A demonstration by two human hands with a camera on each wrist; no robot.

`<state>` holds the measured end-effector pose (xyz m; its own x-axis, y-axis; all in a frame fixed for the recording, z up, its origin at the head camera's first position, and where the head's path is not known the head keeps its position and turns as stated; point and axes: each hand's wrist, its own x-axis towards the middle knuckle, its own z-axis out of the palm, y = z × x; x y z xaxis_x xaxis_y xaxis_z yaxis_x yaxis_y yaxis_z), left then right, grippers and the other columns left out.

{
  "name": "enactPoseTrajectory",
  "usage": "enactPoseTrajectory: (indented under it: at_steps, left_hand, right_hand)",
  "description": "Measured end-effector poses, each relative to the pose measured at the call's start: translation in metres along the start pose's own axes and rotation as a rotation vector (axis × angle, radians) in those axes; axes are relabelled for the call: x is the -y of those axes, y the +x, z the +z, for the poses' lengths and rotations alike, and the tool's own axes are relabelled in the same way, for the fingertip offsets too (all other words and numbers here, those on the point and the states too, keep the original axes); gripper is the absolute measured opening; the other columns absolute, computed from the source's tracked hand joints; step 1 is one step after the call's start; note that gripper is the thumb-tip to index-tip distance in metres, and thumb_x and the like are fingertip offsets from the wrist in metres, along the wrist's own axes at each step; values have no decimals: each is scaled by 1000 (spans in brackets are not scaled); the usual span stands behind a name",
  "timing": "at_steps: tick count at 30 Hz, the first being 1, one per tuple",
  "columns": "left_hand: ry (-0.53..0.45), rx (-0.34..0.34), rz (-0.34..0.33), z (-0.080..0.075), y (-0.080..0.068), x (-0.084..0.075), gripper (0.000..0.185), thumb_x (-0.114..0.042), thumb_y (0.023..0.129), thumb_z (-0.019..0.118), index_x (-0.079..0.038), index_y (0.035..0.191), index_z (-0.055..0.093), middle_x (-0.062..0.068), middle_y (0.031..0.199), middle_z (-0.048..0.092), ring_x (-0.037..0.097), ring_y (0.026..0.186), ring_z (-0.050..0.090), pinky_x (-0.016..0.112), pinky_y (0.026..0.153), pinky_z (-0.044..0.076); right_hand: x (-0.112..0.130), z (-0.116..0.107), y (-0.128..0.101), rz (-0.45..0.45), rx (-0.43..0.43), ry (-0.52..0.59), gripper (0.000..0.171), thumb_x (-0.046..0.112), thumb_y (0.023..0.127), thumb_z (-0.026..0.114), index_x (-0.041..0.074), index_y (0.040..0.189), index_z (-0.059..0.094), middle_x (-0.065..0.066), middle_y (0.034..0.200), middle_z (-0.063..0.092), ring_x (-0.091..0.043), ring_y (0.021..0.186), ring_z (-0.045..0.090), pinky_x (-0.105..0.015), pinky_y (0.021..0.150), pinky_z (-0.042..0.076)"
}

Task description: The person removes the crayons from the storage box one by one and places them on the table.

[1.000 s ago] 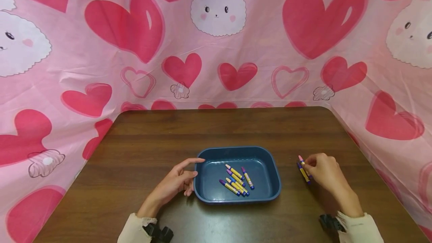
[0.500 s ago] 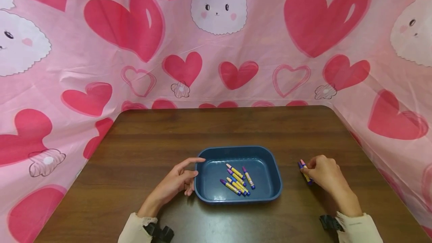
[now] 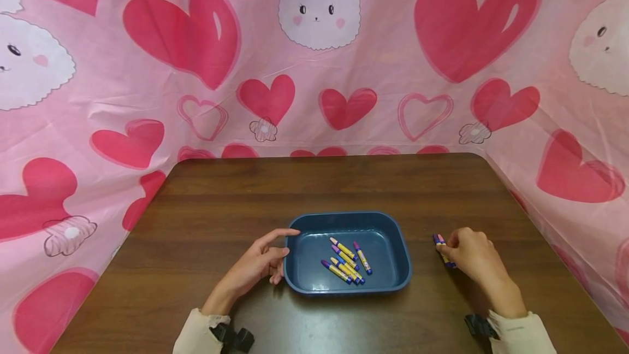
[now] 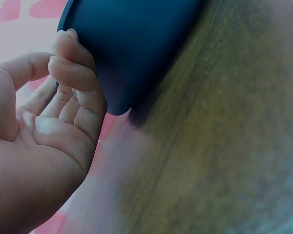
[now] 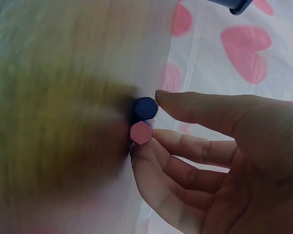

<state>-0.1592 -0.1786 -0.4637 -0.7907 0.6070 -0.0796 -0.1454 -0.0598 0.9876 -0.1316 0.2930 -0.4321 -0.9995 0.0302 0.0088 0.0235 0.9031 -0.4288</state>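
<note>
My left hand (image 3: 251, 262) is at the left rim of a dark blue tray (image 3: 401, 283), its index finger reaching straight over the edge and its thumb touching the side. In the left wrist view the other fingers of that hand (image 4: 49, 131) bend beside the tray wall (image 4: 132, 39). Several crayons (image 3: 344, 261) in yellow wrappers lie in the tray. To its right, my right hand (image 3: 479, 258) pinches two crayons lying side by side on the table. In the right wrist view the thumb is at a dark blue crayon (image 5: 146, 108) and fingers touch a pink crayon (image 5: 141, 132).
A brown wooden table (image 3: 314, 187) carries everything. Pink cloth (image 3: 314, 75) with hearts and rabbits hangs around its back and sides. A black strap (image 3: 481, 325) sits on each wrist.
My right hand has drawn the pink crayon back until it lies level against the dark blue one, with the fingers now around both. My left hand has stayed at the tray rim.
</note>
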Motion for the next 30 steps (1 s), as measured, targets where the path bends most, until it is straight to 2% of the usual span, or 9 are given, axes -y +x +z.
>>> enactPoseTrajectory:
  at_steps: [8, 19, 25, 30]
  left_hand:
    - [-1, -6, -10, 0, 0, 0, 50, -18, 104, 52, -5, 150, 37, 7, 67, 60, 16, 52, 55, 27, 52, 50]
    - [7, -8, -15, 0, -1, 0, 49, -19, 104, 52, -7, 150, 38, 7, 68, 60, 16, 52, 56, 26, 52, 51]
    - [9, -6, -7, 0, 0, 0, 49, -18, 104, 52, -6, 150, 38, 7, 67, 60, 15, 52, 56, 26, 52, 51]
    - [5, -7, -12, -1, -1, 0, 48, -18, 104, 52, -7, 150, 38, 7, 68, 60, 15, 53, 56, 26, 53, 51]
  right_hand:
    - [2, 0, 0, 3, 0, -9, 25, 25, 82, 78, 13, 66, 64, -2, 64, 55, -22, 59, 50, -35, 52, 38]
    - [5, -1, -1, -8, 1, -12, 18, 17, 83, 76, 10, 68, 66, -1, 64, 58, -22, 59, 51, -36, 53, 39]
    - [13, -9, -3, -26, -22, -44, 11, 13, 84, 74, 4, 78, 71, -5, 68, 60, -25, 63, 53, -42, 55, 43]
    - [22, -16, -5, -76, -83, -59, 15, 14, 86, 74, 1, 80, 71, -5, 67, 61, -25, 62, 53, -43, 54, 42]
